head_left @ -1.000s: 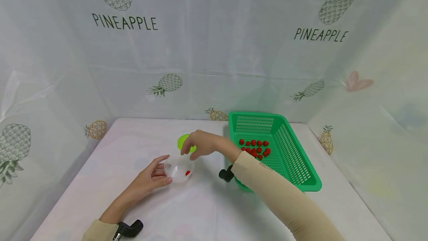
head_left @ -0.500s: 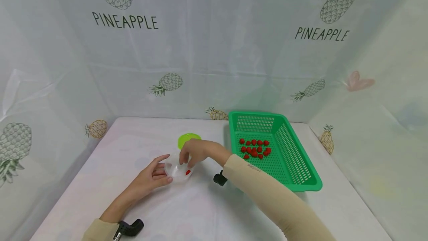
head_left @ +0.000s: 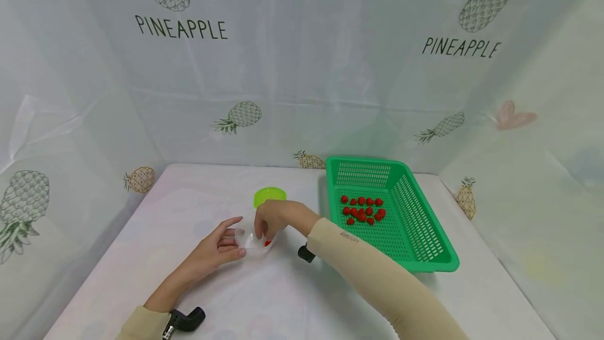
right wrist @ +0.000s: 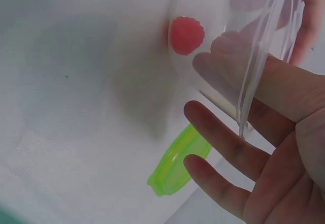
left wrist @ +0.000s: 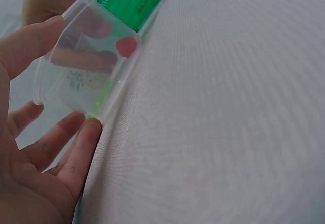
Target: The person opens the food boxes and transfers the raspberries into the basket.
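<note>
A clear plastic cup (head_left: 246, 241) stands on the table with one raspberry (right wrist: 187, 35) at its bottom. My left hand (head_left: 214, 250) holds the cup from the left, thumb at the rim and fingertips against the side, as the left wrist view shows. From above, my right hand (head_left: 279, 216) reaches over the rim. Its thumb and index finger are inside the cup, close to the raspberry but apart from it, in the right wrist view; nothing is pinched between them. The other fingers stay outside the cup, spread.
Right of the cup stands a green plastic basket (head_left: 436, 266) holding several raspberries (head_left: 362, 214) on its floor. A lime-green lid (head_left: 270, 193) lies just behind the cup, partly covered by my right hand. A pineapple-printed sheet hangs behind the white-covered table.
My right hand has come down from above the cup into it, its fingertips now by the raspberry. The left hand stays at the cup; the head view has shifted slightly.
</note>
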Motion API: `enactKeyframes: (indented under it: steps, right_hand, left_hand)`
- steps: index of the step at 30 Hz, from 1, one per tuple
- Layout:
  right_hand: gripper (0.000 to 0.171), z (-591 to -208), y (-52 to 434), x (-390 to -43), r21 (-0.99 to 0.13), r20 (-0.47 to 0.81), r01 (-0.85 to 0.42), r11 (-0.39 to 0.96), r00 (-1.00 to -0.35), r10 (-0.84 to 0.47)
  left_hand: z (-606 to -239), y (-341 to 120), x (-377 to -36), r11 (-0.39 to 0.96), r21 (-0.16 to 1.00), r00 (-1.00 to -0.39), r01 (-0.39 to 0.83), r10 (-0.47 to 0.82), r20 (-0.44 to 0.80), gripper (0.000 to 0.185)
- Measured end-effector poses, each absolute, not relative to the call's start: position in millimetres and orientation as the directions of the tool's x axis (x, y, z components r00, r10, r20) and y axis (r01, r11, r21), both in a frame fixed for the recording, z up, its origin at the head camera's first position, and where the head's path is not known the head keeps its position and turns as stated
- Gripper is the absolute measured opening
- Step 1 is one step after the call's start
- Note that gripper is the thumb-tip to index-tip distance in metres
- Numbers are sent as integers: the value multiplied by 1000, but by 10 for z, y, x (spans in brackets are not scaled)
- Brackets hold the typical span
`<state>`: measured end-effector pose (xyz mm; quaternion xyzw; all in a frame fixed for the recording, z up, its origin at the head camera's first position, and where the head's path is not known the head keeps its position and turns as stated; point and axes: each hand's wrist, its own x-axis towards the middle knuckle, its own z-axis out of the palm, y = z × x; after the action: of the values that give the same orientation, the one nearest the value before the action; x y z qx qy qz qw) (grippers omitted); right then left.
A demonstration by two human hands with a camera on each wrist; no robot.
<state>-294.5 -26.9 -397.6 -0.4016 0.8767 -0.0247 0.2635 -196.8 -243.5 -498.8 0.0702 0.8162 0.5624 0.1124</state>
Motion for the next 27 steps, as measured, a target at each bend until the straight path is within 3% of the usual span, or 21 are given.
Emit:
enactKeyframes:
  steps: [11, 19, 27]
  right_hand:
    - [9, -4069, -305, -2917, -215, -440, -692, 690, -562, -700]
    - [4, -4083, -320, -2919, -122, -470, -743, 658, -541, -698]
    - [6, -4063, -299, -2911, -175, -467, -723, 669, -537, -702]
  left_hand:
    - [-4990, -2421, -1971, 360, 933, -964, -3, 246, -98, 86]
    - [-5002, -2418, -1967, 355, 935, -963, 14, 255, -83, 88]
    - [-5005, -2421, -1964, 336, 942, -963, 5, 254, -86, 88]
